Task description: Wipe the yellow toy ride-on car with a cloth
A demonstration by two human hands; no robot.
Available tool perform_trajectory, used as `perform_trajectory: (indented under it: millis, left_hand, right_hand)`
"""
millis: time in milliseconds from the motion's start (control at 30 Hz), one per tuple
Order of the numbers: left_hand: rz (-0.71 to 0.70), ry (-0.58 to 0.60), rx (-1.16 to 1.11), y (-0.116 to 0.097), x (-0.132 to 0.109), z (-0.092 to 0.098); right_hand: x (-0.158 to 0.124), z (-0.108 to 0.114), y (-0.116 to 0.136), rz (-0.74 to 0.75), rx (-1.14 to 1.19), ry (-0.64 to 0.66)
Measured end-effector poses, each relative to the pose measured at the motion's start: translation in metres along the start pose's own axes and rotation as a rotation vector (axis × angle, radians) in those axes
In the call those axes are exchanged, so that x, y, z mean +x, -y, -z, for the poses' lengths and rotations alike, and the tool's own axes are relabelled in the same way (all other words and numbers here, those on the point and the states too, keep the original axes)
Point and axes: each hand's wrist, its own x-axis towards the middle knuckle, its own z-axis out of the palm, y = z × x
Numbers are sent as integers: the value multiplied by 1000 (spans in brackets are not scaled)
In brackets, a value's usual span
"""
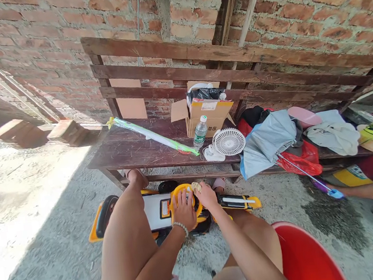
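Observation:
A yellow and black ride-on toy car [158, 206] stands on the floor between my knees, with a white panel and a yellow steering wheel [174, 194]. My left hand [184, 211], with a beaded bracelet on its wrist, lies over the wheel, fingers stretched out and apart. Beside it, at the wheel's right rim, my right hand [207, 196] is closed on a crumpled beige cloth [197, 187]. The cloth touches or nearly touches the rim; I cannot tell which.
A wooden bench [124, 150] ahead bears a cardboard box [208, 111], a water bottle [200, 132], a small white fan [228, 142], a wrapped long item [153, 134] and a grey umbrella [269, 141]. A red tub [306, 256] stands right. Another person's arm [359, 190] reaches in.

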Motion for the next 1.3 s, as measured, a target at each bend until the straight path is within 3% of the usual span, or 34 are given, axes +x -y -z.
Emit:
perform_trajectory:
  millis: [133,267,400,467,533,600,667,800,900,1000,1133,1200,1300]
  left_hand:
    - [-6,-36,-15,7,1,-1]
    - [15,-7,-103,9,6,5]
    - [249,13,-339,10,24,27]
    - [358,-53,-517,17,37,46]
    - [357,-97,-560,32,50,71]
    - [348,-141,-585,52,59,101]
    - [320,-171,-673,74,63,134]
    - [369,-96,-849,107,65,186]
    - [441,-32,-862,112,70,200]
    - [405,25,-885,102,77,199]
    - [265,164,-793,87,78,191]
    - [250,204,-752,82,77,187]
    - [240,250,-686,78,72,178]
  right_hand:
    - [-33,-22,-5,-18,9,-46]
    - [-65,-37,-18,15,48,42]
    - [-82,-29,-32,114,35,119]
    - [-76,-14,-29,155,31,54]
    - [-61,4,-15,187,7,-71]
    - [-41,17,9,198,-49,-153]
    - [-26,19,39,198,-125,-128]
    - [-25,-10,89,344,-308,-70]
    - [-48,-41,99,553,-395,-94]
    - [-78,-69,82,673,-424,-79]
    - [-113,-92,34,729,-389,-69]
    - [-124,-93,9,676,-356,-51]
    - [-127,-74,-20,554,-294,-8]
